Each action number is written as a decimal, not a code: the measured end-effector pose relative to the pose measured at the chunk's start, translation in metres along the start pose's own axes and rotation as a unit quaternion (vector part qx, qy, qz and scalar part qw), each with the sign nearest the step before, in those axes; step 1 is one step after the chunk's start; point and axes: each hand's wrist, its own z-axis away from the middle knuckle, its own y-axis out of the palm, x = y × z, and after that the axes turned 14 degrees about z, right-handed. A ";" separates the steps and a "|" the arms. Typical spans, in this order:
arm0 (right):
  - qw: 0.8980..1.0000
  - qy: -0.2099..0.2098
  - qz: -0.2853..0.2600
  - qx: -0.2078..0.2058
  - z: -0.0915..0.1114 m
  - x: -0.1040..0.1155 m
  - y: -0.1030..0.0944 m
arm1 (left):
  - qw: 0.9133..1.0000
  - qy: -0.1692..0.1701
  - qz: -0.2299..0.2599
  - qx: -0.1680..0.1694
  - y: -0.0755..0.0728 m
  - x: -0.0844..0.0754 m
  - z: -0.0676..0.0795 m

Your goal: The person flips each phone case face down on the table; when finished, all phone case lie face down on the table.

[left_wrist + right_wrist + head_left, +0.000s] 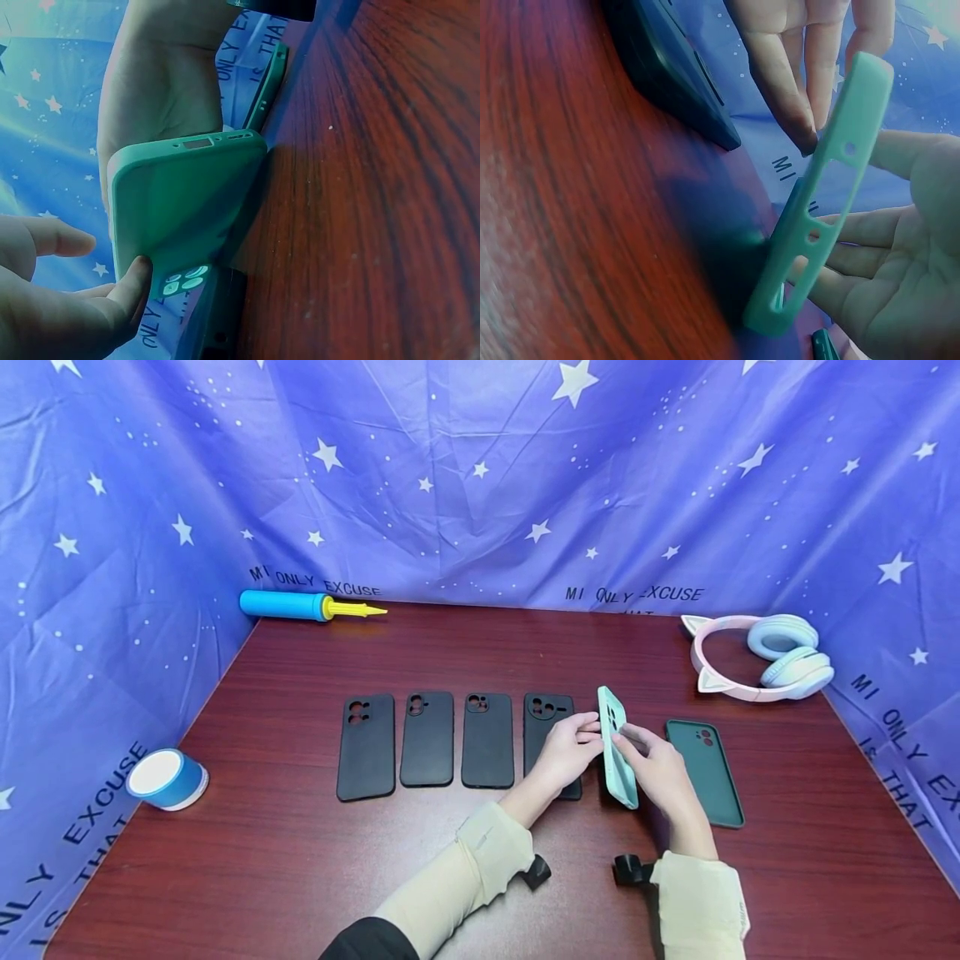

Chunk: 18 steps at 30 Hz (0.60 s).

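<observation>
A mint-green phone case [617, 760] stands tilted on its long side between the two hands, its flat back turned left. My right hand [660, 770] holds it from the inner side, though in the left wrist view its fingers are hidden behind the case. My left hand [564, 750] touches the back near the camera holes with extended fingertips; its thumb is apart from the case in the left wrist view. Under the left hand lies a black phone case [551, 735], partly covered. A dark green phone case [705, 772] lies beside the right hand, inner side up.
Several black phone cases, among them one at the left end [366, 747], lie in a row. Cat-ear headphones [757, 660] sit at the back right. A blue and yellow hand pump [300, 606] lies at the back left, and a blue and white round container [168, 779] stands at the left edge.
</observation>
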 end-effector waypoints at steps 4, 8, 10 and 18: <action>1.000 0.004 -0.013 0.006 -0.001 0.001 0.000 | 1.000 0.001 0.001 0.002 0.000 -0.001 0.001; 1.000 0.007 -0.027 0.012 -0.002 0.003 0.001 | 1.000 0.003 0.000 0.001 0.000 -0.002 0.001; 0.999 0.006 -0.034 0.014 -0.002 0.003 0.001 | 1.000 0.003 0.001 0.002 0.000 -0.002 0.001; 0.995 0.009 -0.094 0.020 -0.002 0.005 0.004 | 1.000 0.000 0.014 0.009 -0.001 -0.002 0.002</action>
